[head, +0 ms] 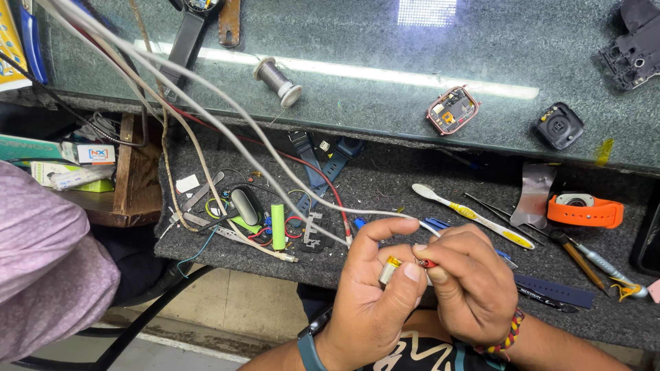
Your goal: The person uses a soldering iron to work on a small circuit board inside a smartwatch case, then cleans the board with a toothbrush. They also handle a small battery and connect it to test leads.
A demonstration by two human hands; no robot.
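Note:
My left hand (375,295) pinches a small silver-and-yellow battery cell (390,269) between thumb and fingers. My right hand (474,282) is closed beside it, gripping a thin red-tipped wire end (427,263) right at the cell. Both hands hover over the near edge of a dark felt-covered bench (385,189). A blue band sits on my left wrist and a beaded bracelet on the right.
On the felt lie a white-and-yellow toothbrush (474,216), an orange smartwatch (584,209), tweezers, a screwdriver, dark straps, a green cylindrical cell (278,225) and tangled wires. The glass shelf behind holds a solder spool (277,81), an opened watch body (452,110) and a black watch back (559,126). A person's sleeve is at left.

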